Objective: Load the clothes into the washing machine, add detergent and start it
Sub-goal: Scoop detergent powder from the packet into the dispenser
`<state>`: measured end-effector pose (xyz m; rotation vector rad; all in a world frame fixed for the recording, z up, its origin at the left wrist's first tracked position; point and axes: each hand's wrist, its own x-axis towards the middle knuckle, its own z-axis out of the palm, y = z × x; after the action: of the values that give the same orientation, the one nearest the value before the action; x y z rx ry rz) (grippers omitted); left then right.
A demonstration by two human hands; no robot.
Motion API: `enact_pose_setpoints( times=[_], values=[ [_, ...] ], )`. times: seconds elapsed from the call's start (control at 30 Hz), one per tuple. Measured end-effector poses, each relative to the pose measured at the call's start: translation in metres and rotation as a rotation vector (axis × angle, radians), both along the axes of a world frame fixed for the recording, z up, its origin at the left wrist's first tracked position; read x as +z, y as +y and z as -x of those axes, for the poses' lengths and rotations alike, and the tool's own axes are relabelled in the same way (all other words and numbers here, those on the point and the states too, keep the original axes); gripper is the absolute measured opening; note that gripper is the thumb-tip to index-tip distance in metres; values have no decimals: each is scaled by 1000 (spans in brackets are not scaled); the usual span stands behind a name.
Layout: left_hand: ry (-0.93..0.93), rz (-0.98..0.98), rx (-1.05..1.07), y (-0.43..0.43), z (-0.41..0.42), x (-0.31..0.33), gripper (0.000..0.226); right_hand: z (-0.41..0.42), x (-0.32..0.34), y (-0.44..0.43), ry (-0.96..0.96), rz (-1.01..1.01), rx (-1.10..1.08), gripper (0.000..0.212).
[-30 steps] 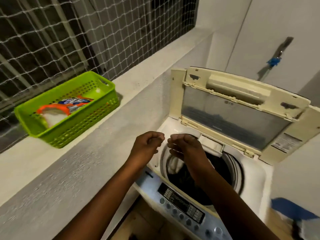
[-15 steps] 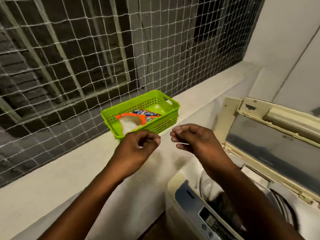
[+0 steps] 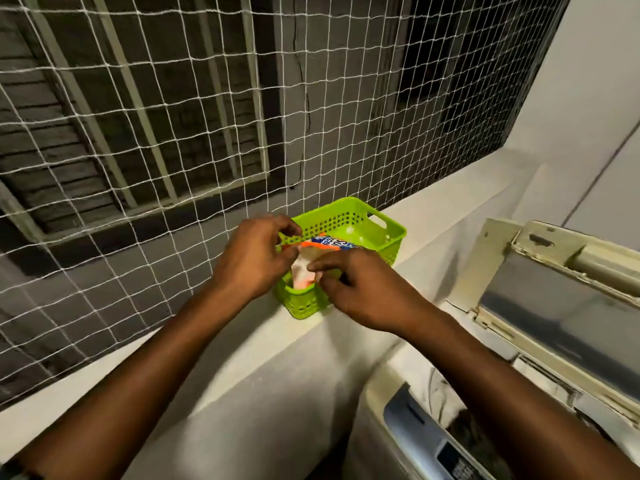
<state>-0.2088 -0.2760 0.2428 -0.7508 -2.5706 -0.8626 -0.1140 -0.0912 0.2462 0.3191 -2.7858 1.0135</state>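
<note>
Right grip: reaches from the washing machine side into the near end of the basket; forefinger and thumb are closed on the white lower part of the detergent packet, pinching it, and the other fingers are curled under.
Left grip: comes in from the opposite side, fingers bent over the basket's left rim and thumb tip against the packet's orange edge. The picture is too blurred to tell whether it actually has hold of the packet.
Detergent packet: inside the basket, between the two hands. It is orange and white with a blue printed band towards the far end, and its near end is lifted a little towards the fingers.
Basket: bright green perforated plastic with a handle slot in the far end wall, standing on the ledge with one corner pointing at the person.
Ledge: a pale, flat sill that runs along under the window and passes just beside the washer.
Washing machine: a top loader at lower right, below the ledge and close against it. The right forearm crosses over its opening, which looks dark and unclear.
Lid: raised and standing open, its yellowed cream frame around a grey pane.
Control panel: a grey strip along the washer's near edge.
Netting: white square mesh stretched across the window behind the basket.
</note>
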Motion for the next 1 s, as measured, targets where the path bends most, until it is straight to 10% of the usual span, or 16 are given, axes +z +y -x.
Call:
enact_pose_setpoints(
  times=[0.53,1.0],
  values=[
    [-32,-65,-88,16,49,-5,13,31,4,-24,-149,-600,-87,49],
    [-5,-180,-109,33,66,5,16,43,8,-7,-37,-125,-365,13]
  ],
)
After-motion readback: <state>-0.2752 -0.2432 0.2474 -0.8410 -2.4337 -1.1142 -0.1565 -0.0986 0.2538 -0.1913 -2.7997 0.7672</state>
